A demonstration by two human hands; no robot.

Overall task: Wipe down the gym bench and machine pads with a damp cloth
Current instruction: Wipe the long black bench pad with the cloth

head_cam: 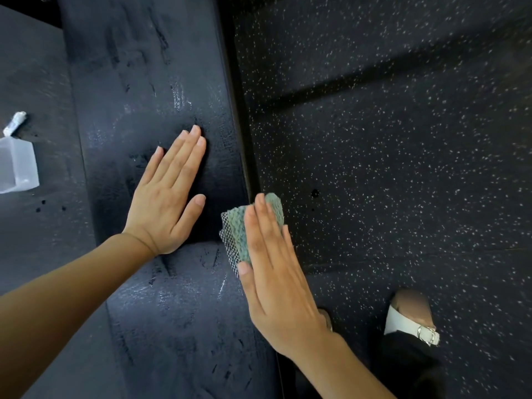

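A long black padded bench (149, 82) runs from the top of the view down to the bottom, its surface streaked with damp marks. My left hand (168, 194) lies flat on the pad, fingers straight and together. My right hand (273, 263) presses a folded green cloth (239, 234) against the bench's right edge with straight fingers. The cloth shows a mesh side at its left and sticks out past my fingertips.
A clear plastic spray bottle (15, 159) with a white nozzle stands on the floor left of the bench. Black rubber floor with white speckles (403, 139) fills the right side. A foot in a white buckled shoe (411, 321) stands at the lower right.
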